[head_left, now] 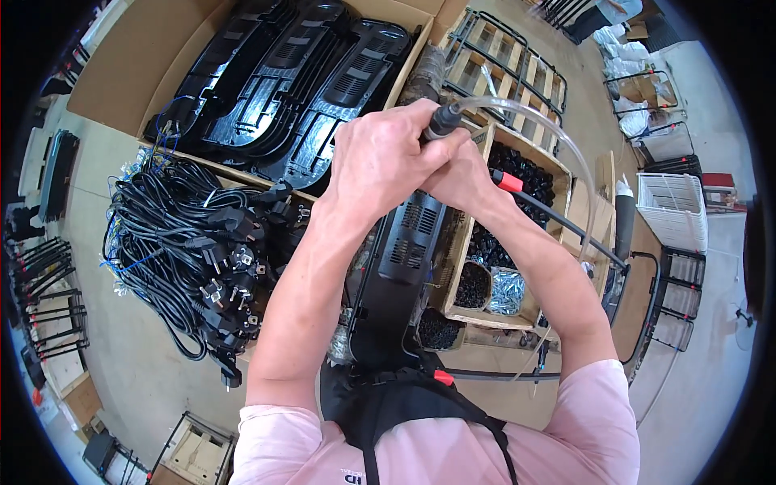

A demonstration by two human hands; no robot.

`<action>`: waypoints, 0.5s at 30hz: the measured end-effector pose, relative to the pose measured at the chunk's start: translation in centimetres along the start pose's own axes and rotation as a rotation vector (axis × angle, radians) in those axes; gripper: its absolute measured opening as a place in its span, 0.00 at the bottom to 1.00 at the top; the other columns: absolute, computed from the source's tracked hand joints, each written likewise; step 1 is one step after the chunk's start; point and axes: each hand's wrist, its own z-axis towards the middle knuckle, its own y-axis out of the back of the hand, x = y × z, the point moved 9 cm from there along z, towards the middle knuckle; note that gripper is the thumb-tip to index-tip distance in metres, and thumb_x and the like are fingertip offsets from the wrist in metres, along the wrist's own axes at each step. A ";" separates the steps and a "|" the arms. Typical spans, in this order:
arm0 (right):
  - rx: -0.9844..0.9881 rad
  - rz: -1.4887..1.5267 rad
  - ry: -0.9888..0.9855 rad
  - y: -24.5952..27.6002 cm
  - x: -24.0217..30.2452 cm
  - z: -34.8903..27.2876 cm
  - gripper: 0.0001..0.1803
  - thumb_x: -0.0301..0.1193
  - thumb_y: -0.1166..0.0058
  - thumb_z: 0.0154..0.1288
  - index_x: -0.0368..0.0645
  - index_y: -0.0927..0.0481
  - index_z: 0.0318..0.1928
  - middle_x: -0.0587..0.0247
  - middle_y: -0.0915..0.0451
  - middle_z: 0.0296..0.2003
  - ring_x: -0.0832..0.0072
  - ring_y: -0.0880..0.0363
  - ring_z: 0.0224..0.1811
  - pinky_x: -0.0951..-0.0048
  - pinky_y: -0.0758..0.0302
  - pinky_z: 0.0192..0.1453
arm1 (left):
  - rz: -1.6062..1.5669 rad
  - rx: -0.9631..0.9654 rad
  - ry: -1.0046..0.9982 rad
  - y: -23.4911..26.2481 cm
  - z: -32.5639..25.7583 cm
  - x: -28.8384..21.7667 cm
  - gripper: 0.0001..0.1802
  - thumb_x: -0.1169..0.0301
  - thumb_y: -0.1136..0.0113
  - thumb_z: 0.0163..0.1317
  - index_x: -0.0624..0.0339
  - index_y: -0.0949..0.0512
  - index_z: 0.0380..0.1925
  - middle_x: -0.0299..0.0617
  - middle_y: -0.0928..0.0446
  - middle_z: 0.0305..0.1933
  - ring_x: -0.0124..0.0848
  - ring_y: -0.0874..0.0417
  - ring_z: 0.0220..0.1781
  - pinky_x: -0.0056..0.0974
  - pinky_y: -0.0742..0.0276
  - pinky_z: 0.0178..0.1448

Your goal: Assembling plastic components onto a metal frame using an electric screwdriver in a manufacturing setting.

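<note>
Hands meet above a black vented panel [408, 242] that stands on end between the person's forearms. The left hand [380, 162] is closed around a dark pneumatic tool [443, 121], whose clear hose [566, 141] arcs away to the right. The right hand [465, 178] is curled against the left just beneath the tool; what its fingers grip cannot be told.

To the right of the panel a wooden tray [477, 319] is split into compartments: the large far one holds a heap of small black parts [525, 174], a near one more black pieces, and the one beside it shiny silver screws [507, 291]. Farther off, an open cardboard box [113, 73] carries stacked black plastic housings [299, 73]. Left of the arms lies a tangle of black power cords [186, 250] with plugs.
</note>
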 end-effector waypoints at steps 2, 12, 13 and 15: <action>0.050 -0.077 -0.023 -0.4 -0.2 -0.3 0.18 0.29 0.28 0.58 0.39 0.19 0.47 0.62 0.13 0.40 0.73 0.15 0.45 0.63 0.17 0.50 | 0.028 0.060 0.085 -0.6 -0.3 0.7 0.17 0.54 0.27 0.63 0.56 0.14 0.36 0.44 0.17 0.25 0.44 0.14 0.27 0.43 0.19 0.34; -0.013 -0.085 0.073 -0.2 -0.1 -0.5 0.20 0.34 0.26 0.57 0.40 0.17 0.48 0.48 0.11 0.38 0.48 0.10 0.44 0.56 0.15 0.48 | 0.115 -0.072 -0.105 -0.3 -0.2 -0.3 0.17 0.55 0.26 0.61 0.57 0.16 0.27 0.42 0.18 0.23 0.43 0.15 0.25 0.42 0.21 0.30; -0.011 -0.088 0.091 -0.3 0.0 -0.3 0.19 0.32 0.26 0.57 0.40 0.17 0.47 0.53 0.12 0.39 0.58 0.12 0.44 0.59 0.16 0.49 | 0.120 -0.144 -0.176 0.1 -0.1 -0.7 0.18 0.55 0.27 0.60 0.57 0.17 0.24 0.42 0.19 0.22 0.43 0.16 0.24 0.42 0.22 0.29; -0.020 -0.073 0.111 -0.4 0.2 -0.3 0.20 0.32 0.24 0.56 0.40 0.17 0.47 0.55 0.12 0.41 0.63 0.12 0.45 0.61 0.16 0.50 | 0.103 -0.285 -0.302 0.4 -0.1 -1.2 0.18 0.57 0.27 0.58 0.57 0.19 0.19 0.42 0.21 0.20 0.43 0.17 0.23 0.42 0.23 0.27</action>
